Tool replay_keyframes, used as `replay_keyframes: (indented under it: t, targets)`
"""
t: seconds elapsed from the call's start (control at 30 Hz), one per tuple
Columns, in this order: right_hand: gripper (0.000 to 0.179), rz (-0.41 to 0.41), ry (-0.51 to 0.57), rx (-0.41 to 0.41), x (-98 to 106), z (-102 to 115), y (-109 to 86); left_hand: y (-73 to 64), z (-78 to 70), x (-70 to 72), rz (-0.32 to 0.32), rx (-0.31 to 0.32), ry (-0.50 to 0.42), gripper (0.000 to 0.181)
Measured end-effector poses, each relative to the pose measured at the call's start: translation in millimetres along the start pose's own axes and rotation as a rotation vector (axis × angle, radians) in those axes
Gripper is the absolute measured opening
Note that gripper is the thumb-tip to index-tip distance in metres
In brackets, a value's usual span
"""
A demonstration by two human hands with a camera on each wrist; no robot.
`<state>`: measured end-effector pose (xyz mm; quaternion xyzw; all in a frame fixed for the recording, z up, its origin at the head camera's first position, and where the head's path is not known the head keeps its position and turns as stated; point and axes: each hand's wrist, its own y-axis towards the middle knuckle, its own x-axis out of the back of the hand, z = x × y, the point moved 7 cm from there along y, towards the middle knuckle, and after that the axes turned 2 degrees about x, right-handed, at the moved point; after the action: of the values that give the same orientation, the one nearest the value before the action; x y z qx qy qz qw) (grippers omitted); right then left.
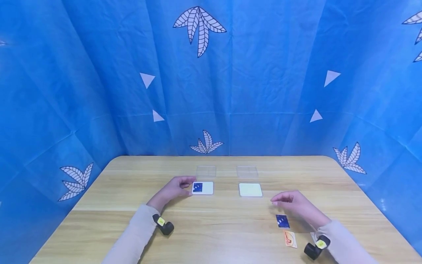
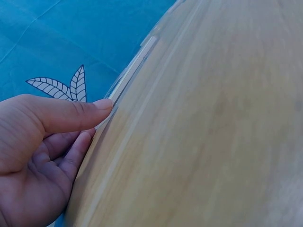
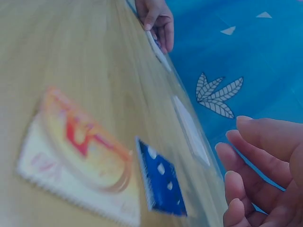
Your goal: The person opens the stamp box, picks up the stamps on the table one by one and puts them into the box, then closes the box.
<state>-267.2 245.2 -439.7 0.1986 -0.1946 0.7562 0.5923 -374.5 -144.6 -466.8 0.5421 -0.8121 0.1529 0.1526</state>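
My left hand pinches the left end of a flat clear case with a white insert, thumb at the near corner and finger at the far one. A dark blue stamp lies on the left part of that insert. My right hand hovers over the table with loosely bent fingers and nothing between them. Below it lies another dark blue stamp with white spots, beside an orange and cream stamp with a toothed edge. To the hand's left sits a second case with a pale insert.
Two clear lids lie behind the cases, one behind each. Another pale stamp is partly hidden by the right wrist camera. The wooden table ends at a blue patterned curtain.
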Motion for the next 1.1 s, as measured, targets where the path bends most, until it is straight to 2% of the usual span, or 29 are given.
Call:
replay_keyframes:
  t: [0.3, 0.5, 0.63, 1.1]
  targets:
    - [0.030, 0.069, 0.053, 0.068, 3, -12, -14.0, -0.5, -0.8, 0.0, -0.003, 0.004, -0.002, 0.062]
    - [0.033, 0.077, 0.056, 0.038, 5, -21, -22.5, -2.2, -4.6, 0.4, 0.000, -0.005, 0.012, 0.061]
    - [0.034, 0.089, 0.056, 0.042, 4, -25, -25.6, 1.0, 0.8, 1.3, -0.010, 0.006, 0.017, 0.060]
    - [0.033, 0.047, 0.049, 0.066, 5, -33, -28.7, -1.0, 0.9, 1.8, -0.032, 0.028, 0.012, 0.060]
